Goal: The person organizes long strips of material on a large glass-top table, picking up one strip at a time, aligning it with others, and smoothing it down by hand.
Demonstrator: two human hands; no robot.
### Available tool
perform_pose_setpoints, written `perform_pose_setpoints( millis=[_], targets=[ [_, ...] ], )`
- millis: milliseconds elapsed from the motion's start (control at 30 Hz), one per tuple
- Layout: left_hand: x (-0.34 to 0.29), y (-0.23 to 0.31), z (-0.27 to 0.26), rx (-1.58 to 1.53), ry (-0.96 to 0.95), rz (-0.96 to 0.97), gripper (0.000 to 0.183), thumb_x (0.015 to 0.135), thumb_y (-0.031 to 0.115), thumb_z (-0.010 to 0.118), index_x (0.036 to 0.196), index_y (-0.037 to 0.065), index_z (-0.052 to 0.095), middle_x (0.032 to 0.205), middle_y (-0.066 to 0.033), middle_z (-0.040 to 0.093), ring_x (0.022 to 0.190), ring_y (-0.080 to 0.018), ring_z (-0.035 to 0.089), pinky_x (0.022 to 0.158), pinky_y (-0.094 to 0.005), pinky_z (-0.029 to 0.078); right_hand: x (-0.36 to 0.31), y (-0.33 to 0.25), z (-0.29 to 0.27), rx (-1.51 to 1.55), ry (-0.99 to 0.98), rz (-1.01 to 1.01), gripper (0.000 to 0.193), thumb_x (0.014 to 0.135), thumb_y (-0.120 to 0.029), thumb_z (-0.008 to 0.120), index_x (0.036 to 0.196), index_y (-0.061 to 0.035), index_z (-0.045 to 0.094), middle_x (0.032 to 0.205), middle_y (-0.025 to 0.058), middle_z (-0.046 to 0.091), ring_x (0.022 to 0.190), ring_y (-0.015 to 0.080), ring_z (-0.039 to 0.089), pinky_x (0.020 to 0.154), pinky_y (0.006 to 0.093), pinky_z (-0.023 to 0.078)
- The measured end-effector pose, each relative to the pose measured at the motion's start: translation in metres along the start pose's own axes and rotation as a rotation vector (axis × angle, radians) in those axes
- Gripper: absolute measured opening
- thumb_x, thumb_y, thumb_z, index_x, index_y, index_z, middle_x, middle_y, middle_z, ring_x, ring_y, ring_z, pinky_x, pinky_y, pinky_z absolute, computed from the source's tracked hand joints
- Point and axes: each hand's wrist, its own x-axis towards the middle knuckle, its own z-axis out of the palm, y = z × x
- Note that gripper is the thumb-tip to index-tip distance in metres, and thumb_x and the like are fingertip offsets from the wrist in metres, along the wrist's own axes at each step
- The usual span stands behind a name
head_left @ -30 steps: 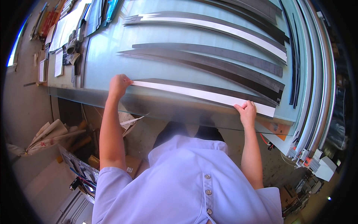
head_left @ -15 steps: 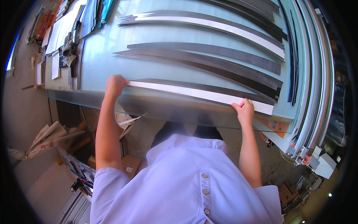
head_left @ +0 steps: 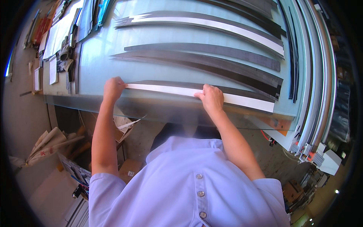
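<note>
1. One white strip point(head_left: 245, 101) lies across the middle of the frame, along a dark strip point(head_left: 242, 93) on the glass table point(head_left: 98, 72)
2. Left hand point(head_left: 115, 87) pinches its left end; right hand point(head_left: 212, 98) bends over its middle, gripping or only pressing, I cannot tell
3. Step in hand looks like lining up or smoothing; next move seems to call for light, even pressure along the edge

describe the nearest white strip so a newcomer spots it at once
Start at the big glass tabletop, on the side nearest the wearer. There a long white strip stretches sideways. Unlike the farther white strip, it has the left grip and right grip on it.
</note>
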Motion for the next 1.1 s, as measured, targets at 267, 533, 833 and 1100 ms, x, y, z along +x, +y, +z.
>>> perform_pose_setpoints(
  millis=[267, 533, 833, 1100],
  targets=[
    [-0.018, 0.007, -0.003, 0.100, 0.384, -0.020, 0.044, 0.079, 0.018, 0.082, 0.115, 0.004, 0.061, 0.106, -0.0187, 0.066, 0.102, -0.0400, 0.062, 0.086, -0.0473, 0.049, -0.004, -0.001, 0.008, -0.066, 0.047, 0.002, 0.053, 0.070, -0.057, 0.079, 0.079, -0.0063, 0.065, 0.082, 0.0133, 0.069, 0.085, 0.0344, 0.063, 0.078, 0.0460, 0.047],
    [-0.033, 0.157, 0.090, -0.031, 0.487, 0.368, 0.066, 0.098, 0.042, 0.059, 0.154, 0.015, 0.038, 0.162, -0.0155, 0.027, 0.150, -0.0375, 0.024, 0.121, -0.0538, 0.018, -0.007, -0.005, 0.012, -0.117, 0.060, -0.005, 0.056, 0.071, -0.059, 0.078, 0.083, -0.0063, 0.064, 0.085, 0.0128, 0.068, 0.087, 0.0332, 0.061, 0.080, 0.0455, 0.045],
    [0.026, 0.043, 0.055, 0.189, 0.602, 0.108, 0.078, 0.097, 0.049, 0.057, 0.161, 0.020, 0.024, 0.168, -0.0140, 0.018, 0.154, -0.0374, 0.017, 0.122, -0.0579, 0.012, -0.012, -0.003, -0.006, 0.172, 0.039, 0.108, 0.040, 0.080, -0.040, 0.080, 0.090, -0.0041, 0.064, 0.088, 0.0127, 0.068, 0.093, 0.0337, 0.062, 0.085, 0.0450, 0.046],
    [0.034, 0.032, 0.065, 0.209, 0.581, 0.137, 0.072, 0.101, 0.048, 0.050, 0.162, 0.022, 0.023, 0.169, -0.0127, 0.017, 0.154, -0.0364, 0.017, 0.122, -0.0575, 0.012, 0.005, 0.121, -0.034, -0.179, 0.593, 0.193, 0.077, 0.090, -0.031, 0.069, 0.156, -0.0105, 0.034, 0.163, 0.0229, 0.024, 0.150, 0.0424, 0.022, 0.119, 0.0586, 0.016]
  ],
)
